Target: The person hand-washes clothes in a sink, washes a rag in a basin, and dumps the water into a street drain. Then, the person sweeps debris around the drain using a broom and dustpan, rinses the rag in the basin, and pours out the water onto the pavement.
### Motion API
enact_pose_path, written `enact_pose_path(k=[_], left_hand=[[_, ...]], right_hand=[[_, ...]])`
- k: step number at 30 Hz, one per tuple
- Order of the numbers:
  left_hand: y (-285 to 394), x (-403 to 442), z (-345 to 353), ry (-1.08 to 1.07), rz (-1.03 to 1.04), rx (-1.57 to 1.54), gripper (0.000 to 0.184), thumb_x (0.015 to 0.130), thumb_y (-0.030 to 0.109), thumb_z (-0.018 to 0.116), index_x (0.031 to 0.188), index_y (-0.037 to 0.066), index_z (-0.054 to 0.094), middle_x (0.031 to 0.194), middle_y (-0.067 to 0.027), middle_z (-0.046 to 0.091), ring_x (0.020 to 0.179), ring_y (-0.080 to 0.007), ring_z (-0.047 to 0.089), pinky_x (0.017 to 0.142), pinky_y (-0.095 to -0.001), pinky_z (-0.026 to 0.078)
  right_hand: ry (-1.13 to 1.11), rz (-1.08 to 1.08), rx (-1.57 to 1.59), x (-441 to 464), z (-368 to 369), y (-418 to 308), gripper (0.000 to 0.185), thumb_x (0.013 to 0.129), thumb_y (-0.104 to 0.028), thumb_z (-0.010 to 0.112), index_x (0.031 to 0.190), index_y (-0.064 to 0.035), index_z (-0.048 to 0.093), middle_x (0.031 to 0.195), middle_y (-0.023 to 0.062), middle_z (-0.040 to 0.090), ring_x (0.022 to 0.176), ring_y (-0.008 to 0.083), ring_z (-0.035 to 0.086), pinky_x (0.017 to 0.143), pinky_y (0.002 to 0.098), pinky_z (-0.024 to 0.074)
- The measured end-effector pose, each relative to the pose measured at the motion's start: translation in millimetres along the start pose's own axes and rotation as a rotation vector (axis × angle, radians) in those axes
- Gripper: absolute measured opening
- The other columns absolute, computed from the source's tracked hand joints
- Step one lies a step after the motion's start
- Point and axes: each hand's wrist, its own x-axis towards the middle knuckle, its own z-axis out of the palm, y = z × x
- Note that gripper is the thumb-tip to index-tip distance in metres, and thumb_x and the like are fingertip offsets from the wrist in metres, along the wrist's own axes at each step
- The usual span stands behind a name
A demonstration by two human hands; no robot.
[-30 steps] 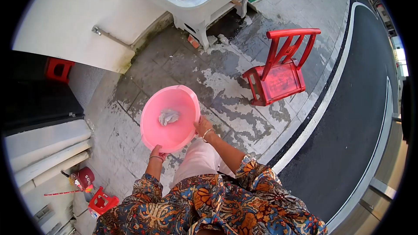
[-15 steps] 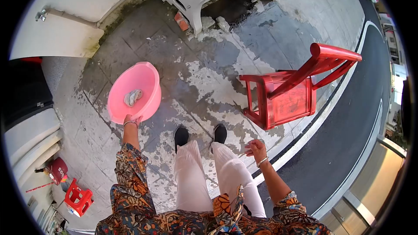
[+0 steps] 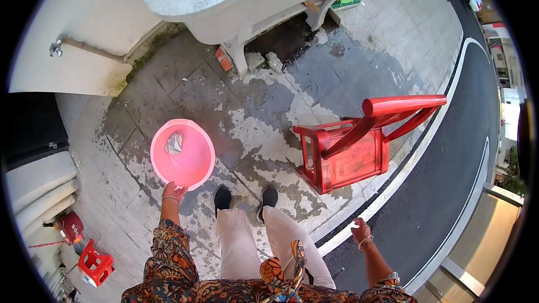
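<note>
A pink plastic basin is at the left, its opening facing up toward me. My left hand grips its near rim. Inside, against the far left part of the bowl, lies a small crumpled whitish cloth. Whether the basin rests on the ground or hangs just above it, I cannot tell. My right hand hangs out at the right over the road edge, fingers loosely bent and nothing visible in them. The nearest thing to it is a red wooden chair, which stands apart from the hand.
A grey wash sink on legs stands ahead, with pale items in it. A tap juts from the left wall. A red stool and a dark red bucket are at the lower left. Wet paving borders a road.
The basin has tipped and come nearer in my left hand, and the cloth now lies at its far side. My right hand has swung outward to the right. More of the sink shows.
</note>
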Motion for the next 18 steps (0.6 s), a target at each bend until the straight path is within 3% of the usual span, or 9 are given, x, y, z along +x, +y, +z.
enact_pose_path(k=[1, 3, 5, 7, 9, 12, 15, 17, 18], left_hand=[[-0.7, -32.1, -3.2, -0.108, 0.005, 0.105, 0.051, 0.08, 0.016, 0.058, 0.12, -0.004, 0.034, 0.129, -0.0236, 0.033, 0.115, -0.0394, 0.04, 0.088, -0.0527, 0.044], [-6.2, -101.9, -1.6, -0.265, 0.001, 0.283, 0.046, 0.079, 0.015, 0.059, 0.115, -0.004, 0.038, 0.126, -0.0262, 0.037, 0.11, -0.0401, 0.045, 0.089, -0.0505, 0.045], [-12.5, -154.2, -5.3, -0.34, -0.032, 0.335, 0.041, 0.079, 0.014, 0.059, 0.111, -0.004, 0.042, 0.122, -0.0271, 0.041, 0.104, -0.041, 0.05, 0.088, -0.0506, 0.045], [-16.9, -190.4, -9.3, -0.355, -0.067, 0.367, 0.04, 0.079, 0.014, 0.059, 0.11, -0.005, 0.042, 0.119, -0.0273, 0.043, 0.102, -0.0416, 0.052, 0.086, -0.0521, 0.046], [-24.7, -225.7, -1.0, -0.346, -0.073, 0.456, 0.04, 0.079, 0.015, 0.059, 0.109, -0.005, 0.042, 0.118, -0.0281, 0.043, 0.101, -0.0424, 0.052, 0.085, -0.053, 0.046], [-25.7, -271.9, 13.8, -0.366, -0.069, 0.547, 0.04, 0.078, 0.016, 0.059, 0.108, -0.005, 0.043, 0.118, -0.0292, 0.043, 0.099, -0.0436, 0.053, 0.084, -0.054, 0.046], [-16.8, -284.9, 49.9, -0.425, -0.092, 0.562, 0.04, 0.078, 0.017, 0.06, 0.108, -0.004, 0.044, 0.117, -0.0297, 0.044, 0.098, -0.044, 0.053, 0.083, -0.0551, 0.046], [-6.3, -290.3, 80.9, -0.478, -0.082, 0.519, 0.041, 0.078, 0.018, 0.06, 0.109, -0.003, 0.044, 0.117, -0.0294, 0.044, 0.098, -0.0438, 0.054, 0.083, -0.056, 0.045], [0.3, -293.7, 101.2, -0.452, -0.075, 0.547, 0.05, 0.078, 0.02, 0.061, 0.117, -0.004, 0.041, 0.118, -0.0284, 0.045, 0.1, -0.0421, 0.053, 0.082, -0.0563, 0.045]], right_hand=[[0.127, -0.274, -0.172, 12.5, -23.6, -17.2, 0.037, 0.072, -0.004, 0.057, 0.107, -0.0043, 0.048, 0.098, 0.0143, 0.055, 0.077, 0.0254, 0.059, 0.062, 0.0331, 0.0502], [0.198, -0.282, -0.036, 9.1, -91.4, -124.0, 0.048, 0.07, -0.003, 0.059, 0.116, -0.0031, 0.044, 0.108, 0.0169, 0.052, 0.092, 0.0308, 0.056, 0.076, 0.0366, 0.0478], [0.468, -0.636, -0.25, 16.1, -154.4, -198.8, 0.059, 0.069, -0.004, 0.061, 0.124, -0.0036, 0.039, 0.123, 0.0174, 0.044, 0.107, 0.0339, 0.048, 0.091, 0.0408, 0.0393], [0.517, -0.787, -0.464, 1.4, -215.8, -302.4, 0.07, 0.068, -0.006, 0.063, 0.131, -0.005, 0.032, 0.13, 0.0172, 0.037, 0.12, 0.0333, 0.036, 0.1, 0.0413, 0.03], [0.536, -0.904, -0.623, 1.9, -250.9, -365.9, 0.077, 0.067, -0.011, 0.065, 0.135, -0.0074, 0.027, 0.135, 0.0165, 0.032, 0.123, 0.0311, 0.033, 0.103, 0.0408, 0.026], [0.496, -1.036, -0.969, 47.7, -270.6, -407.8, 0.078, 0.067, -0.019, 0.068, 0.134, -0.0095, 0.029, 0.133, 0.0146, 0.036, 0.123, 0.0328, 0.033, 0.104, 0.0393, 0.0256], [0.082, -0.722, -1.099, 125.9, -266.0, -403.4, 0.083, 0.067, -0.025, 0.069, 0.136, -0.0106, 0.026, 0.14, 0.0127, 0.026, 0.126, 0.0324, 0.03, 0.106, 0.0401, 0.0223], [-0.181, -0.488, -1.122, 148.7, -274.7, -407.1, 0.091, 0.067, -0.031, 0.07, 0.139, -0.0136, 0.018, 0.144, 0.0124, 0.017, 0.131, 0.0319, 0.02, 0.107, 0.0429, 0.0167], [-0.307, -0.376, -1.12, 159.6, -278.8, -414.0, 0.095, 0.066, -0.034, 0.071, 0.14, -0.0151, 0.014, 0.146, 0.0122, 0.013, 0.134, 0.0316, 0.015, 0.108, 0.0444, 0.0139]])
